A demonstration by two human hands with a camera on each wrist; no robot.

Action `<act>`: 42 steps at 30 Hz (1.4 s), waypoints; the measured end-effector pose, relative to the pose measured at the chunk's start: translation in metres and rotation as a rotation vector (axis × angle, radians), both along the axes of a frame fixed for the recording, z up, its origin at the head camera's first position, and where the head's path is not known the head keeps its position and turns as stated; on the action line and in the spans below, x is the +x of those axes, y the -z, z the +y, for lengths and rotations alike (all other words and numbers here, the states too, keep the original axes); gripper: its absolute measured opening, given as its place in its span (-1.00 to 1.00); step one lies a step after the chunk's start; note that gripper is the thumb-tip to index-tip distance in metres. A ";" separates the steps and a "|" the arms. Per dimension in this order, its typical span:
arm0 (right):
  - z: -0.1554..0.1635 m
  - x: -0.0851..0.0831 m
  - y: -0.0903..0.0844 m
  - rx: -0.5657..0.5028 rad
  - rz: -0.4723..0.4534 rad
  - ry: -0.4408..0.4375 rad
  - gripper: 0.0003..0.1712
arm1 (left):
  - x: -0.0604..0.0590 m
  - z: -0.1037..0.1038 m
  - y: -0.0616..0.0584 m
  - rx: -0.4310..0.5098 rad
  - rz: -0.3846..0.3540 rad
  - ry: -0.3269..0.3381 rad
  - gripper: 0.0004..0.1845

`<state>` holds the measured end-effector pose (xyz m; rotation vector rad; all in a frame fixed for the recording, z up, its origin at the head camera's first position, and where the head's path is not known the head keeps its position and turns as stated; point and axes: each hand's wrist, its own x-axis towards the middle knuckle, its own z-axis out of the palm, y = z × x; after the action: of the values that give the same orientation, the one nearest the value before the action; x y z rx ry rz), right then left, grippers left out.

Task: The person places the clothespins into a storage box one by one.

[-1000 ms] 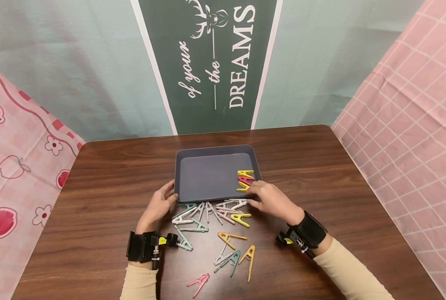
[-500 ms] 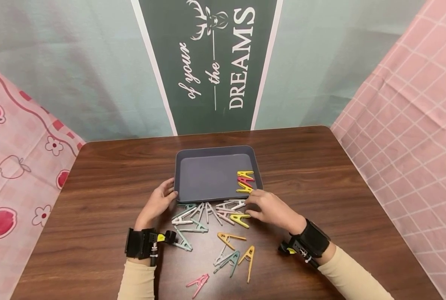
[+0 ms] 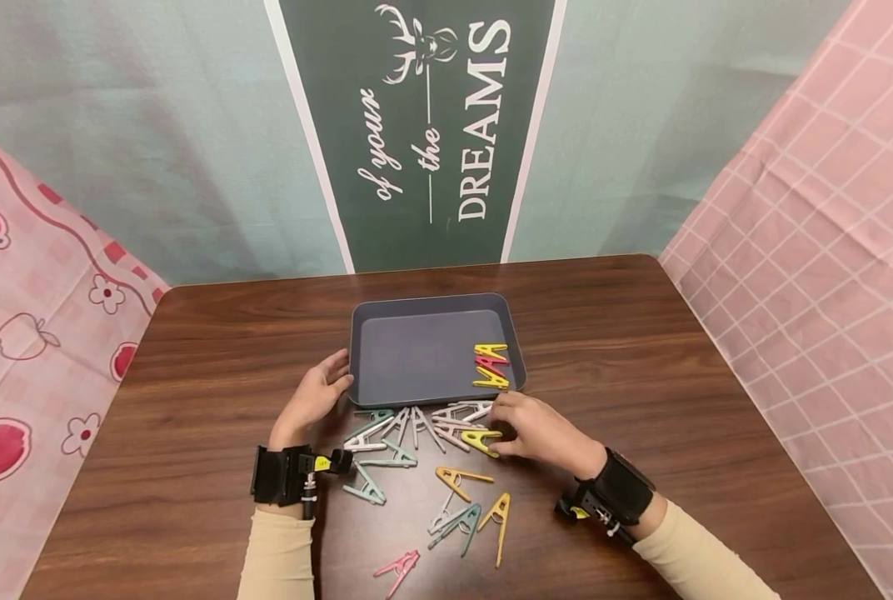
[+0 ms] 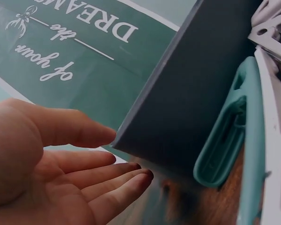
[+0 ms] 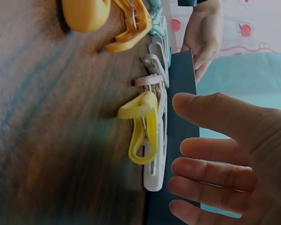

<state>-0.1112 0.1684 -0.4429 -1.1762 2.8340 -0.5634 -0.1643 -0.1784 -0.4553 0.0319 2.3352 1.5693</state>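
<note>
My left hand (image 3: 313,400) is at the left side of the dark grey tray (image 3: 416,350), its thumb right at the tray's corner in the left wrist view and its fingers extended. Over the table by the tray's near right corner is my right hand (image 3: 540,429), fingers loosely bent and spread from the thumb. It is nearest to a bright yellow clothespin (image 3: 478,441), which appears apart from the fingers in the right wrist view. Inside the tray, along its right side, lie a yellow clothespin (image 3: 490,350), a red clothespin (image 3: 491,363) and another yellow clothespin (image 3: 491,379).
White, grey and green clothespins (image 3: 367,433) crowd the tray's near edge. Closer to me lie orange clothespins (image 3: 496,517), a dark teal clothespin (image 3: 457,527) and a pink clothespin (image 3: 399,568). The wooden table (image 3: 626,350) ends at a curtain wall behind.
My right hand has drawn back from the clothespins in the tray, toward me and down to the bright yellow clothespin outside it. The left hand has stayed at the tray's left side.
</note>
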 end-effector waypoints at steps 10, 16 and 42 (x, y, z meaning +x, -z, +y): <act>-0.004 0.004 0.006 0.007 -0.028 0.001 -0.66 | 0.002 0.002 0.004 0.014 0.011 0.014 -0.40; -0.007 0.005 0.008 0.043 -0.028 0.005 -0.65 | 0.002 0.002 0.003 0.032 0.002 0.010 -0.39; -0.003 0.006 0.006 0.025 -0.105 0.009 -0.74 | 0.001 -0.001 0.003 0.041 -0.023 0.018 -0.39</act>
<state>-0.1048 0.1653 -0.4491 -1.0957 2.7518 -0.5705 -0.1633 -0.1793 -0.4587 0.0447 2.2785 1.6006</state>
